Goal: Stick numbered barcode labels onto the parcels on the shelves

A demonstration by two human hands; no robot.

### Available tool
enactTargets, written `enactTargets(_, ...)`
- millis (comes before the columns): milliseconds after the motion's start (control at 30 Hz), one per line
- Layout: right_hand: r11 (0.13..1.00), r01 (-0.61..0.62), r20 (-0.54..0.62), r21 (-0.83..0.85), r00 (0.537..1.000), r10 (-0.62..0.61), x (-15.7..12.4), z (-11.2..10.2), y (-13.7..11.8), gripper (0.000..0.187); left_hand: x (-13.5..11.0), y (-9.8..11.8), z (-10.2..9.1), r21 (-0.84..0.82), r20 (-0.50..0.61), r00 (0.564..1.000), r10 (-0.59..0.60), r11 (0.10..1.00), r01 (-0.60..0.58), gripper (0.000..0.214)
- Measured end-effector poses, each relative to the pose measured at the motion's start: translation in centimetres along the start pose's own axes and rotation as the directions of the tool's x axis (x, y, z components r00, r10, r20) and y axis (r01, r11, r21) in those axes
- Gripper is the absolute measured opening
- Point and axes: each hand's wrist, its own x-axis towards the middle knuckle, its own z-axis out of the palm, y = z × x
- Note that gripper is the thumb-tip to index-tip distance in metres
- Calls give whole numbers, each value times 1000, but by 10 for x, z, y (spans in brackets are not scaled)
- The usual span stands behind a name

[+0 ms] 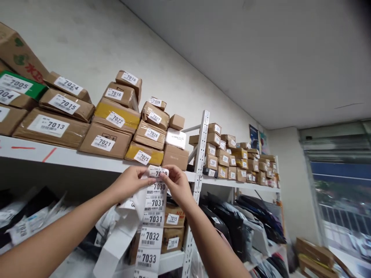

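Both hands work a long white strip of numbered barcode labels, hanging below the shelf edge and showing 7030 to 7033. The left hand pinches the strip's backing; the right hand nips the topmost label at its corner, apparently peeling it. Applying it calls for an unlabelled parcel. Beyond, brown taped cardboard parcels numbered 7013 to 7028 crowd the white metal shelf.

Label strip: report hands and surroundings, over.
Left hand and right hand pinch top of label strip. Strip hangs below shelf edge. Box 7025 just above. Nothing between.
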Motion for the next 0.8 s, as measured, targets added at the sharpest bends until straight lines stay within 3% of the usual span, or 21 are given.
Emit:
enactTargets(67, 1000, 13, -53, -18, 998, -14, -6, -8, 3, 17, -7, 2, 17, -61, 68, 994, -84, 994, 88, 34)
enactTargets(133, 1000, 7, -87, -22, 996, -8, -13, -12, 8, 16, -11, 3, 33, -154, 43, 989, -144, 977, 149, 38)
enactTargets(267, 997, 32, -228, -64, 973, -46, -21, -10, 18, 13, -4, -2, 56, -73, -277, 958, -67, 996, 49, 43)
enactTargets(333, 995, 51, -297, -87, 952, -75, -15, -12, 23, 14, 4, -5, 61, 6, -349, 937, -25, 1000, 28, 46)
enactTargets(400, 991, 63, -359, -115, 928, -101, 1, -19, 29, 17, 11, -7, 62, 20, -309, 951, -11, 1000, 18, 39)
enactTargets(533, 975, 43, -477, -219, 867, -146, 53, -48, 45, 17, 21, -15, 57, 55, -78, 997, -5, 998, 9, 32)
enactTargets(633, 950, 9, -450, -311, 879, -156, 83, -63, 54, 8, 26, -28, 48, 55, -21, 999, 42, 998, -41, 34)
enactTargets(667, 941, 5, -448, -339, 878, -166, 87, -65, 55, 8, 28, -33, 44, 43, -21, 998, 60, 997, -59, 35)
enactTargets(800, 932, 6, -468, -362, 863, -187, 72, -58, 48, 37, 41, -49, 30, -18, 2, 998, 69, 997, -69, 39)
